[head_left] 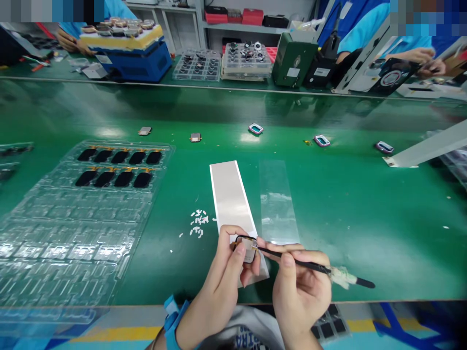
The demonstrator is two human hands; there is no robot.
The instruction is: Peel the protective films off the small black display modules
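Observation:
Between the thumb and fingers of my left hand (229, 270) is a small smartwatch screen (248, 249) with a dark rim and a pale back facing me. My right hand (302, 287) grips black tweezers (310, 265), whose tips point left and meet the upper right part of the screen's back. Pale tape is wrapped around the rear end of the tweezers. Beneath my left hand lies a strip of white-edged backing sheet (231, 194), partly covered by the hands. To its right is a clear plastic film (277, 204).
Small white scraps (199, 219) lie left of the strip. A clear tray (91, 218) holds several black screens at left. Watch frames (256, 129) and small grey pieces (195, 138) line the bench's back. Behind stand a blue machine (142, 61) and a green box (292, 61); two people work there.

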